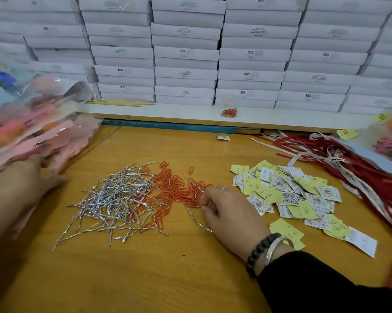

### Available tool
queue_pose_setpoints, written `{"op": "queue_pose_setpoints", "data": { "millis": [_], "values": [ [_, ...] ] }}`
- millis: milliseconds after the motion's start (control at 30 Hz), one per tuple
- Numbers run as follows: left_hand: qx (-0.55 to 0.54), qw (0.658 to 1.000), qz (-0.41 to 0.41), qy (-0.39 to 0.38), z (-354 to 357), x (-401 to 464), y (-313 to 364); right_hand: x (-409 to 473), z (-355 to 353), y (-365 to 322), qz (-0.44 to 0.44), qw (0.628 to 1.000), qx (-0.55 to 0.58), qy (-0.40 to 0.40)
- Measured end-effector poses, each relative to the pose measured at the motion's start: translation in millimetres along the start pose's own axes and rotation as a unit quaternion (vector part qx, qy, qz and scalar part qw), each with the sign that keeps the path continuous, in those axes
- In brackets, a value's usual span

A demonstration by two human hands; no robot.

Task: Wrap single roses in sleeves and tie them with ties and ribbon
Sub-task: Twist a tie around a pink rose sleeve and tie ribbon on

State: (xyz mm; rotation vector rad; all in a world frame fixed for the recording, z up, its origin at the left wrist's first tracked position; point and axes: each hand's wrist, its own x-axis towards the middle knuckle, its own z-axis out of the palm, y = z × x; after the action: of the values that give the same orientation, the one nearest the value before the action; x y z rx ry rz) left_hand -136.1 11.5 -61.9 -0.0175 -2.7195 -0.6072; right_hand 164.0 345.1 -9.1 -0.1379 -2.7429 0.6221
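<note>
Right, fingertips (204, 203) of my right hand (230, 213) curl in, pinching at the orange paper clips (175, 190) mid-frame, just beside the silver twist ties (117, 199). My left hand (16, 188), blurred at the left edge, grips the pink sleeves (61, 141). Red ribbon (357, 163) lies at the right.

I'm getting even, fairly bright overhead light, no hard shadows; just a soft one under the right hand (230, 213) on the table (145, 279). Centre is sharp: silver ties (113, 199) and clips (177, 190) read fine. Left hand (16, 190) and sleeves (37, 127) smeared w/ motion blur. Wide-angle bend curves the boxes (186, 53) at the edges; far right corners go soft. Slight glare on the cellophane.
</note>
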Motion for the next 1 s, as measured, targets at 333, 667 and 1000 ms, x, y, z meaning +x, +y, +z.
{"op": "queue_pose_setpoints", "data": {
  "millis": [333, 667, 1000],
  "values": [
    [-0.385, 0.917, -0.017, -0.102, -60.2, -54.7, 98.8, -0.5, 0.6, 1.8, 0.008, 1.0, 0.015, 0.008],
    [-0.65, 0.677, -0.056, -0.34, -79.8, -195.8, 230.2, 3.3, -6.0, 5.7, 0.072, 0.948, 0.283, 0.126],
    [-0.631, 0.64, -0.029, -0.437, -62.8, -237.8, 251.3, 5.1, -15.2, 14.4, 0.147, 0.792, 0.588, 0.072]
  ]
}}
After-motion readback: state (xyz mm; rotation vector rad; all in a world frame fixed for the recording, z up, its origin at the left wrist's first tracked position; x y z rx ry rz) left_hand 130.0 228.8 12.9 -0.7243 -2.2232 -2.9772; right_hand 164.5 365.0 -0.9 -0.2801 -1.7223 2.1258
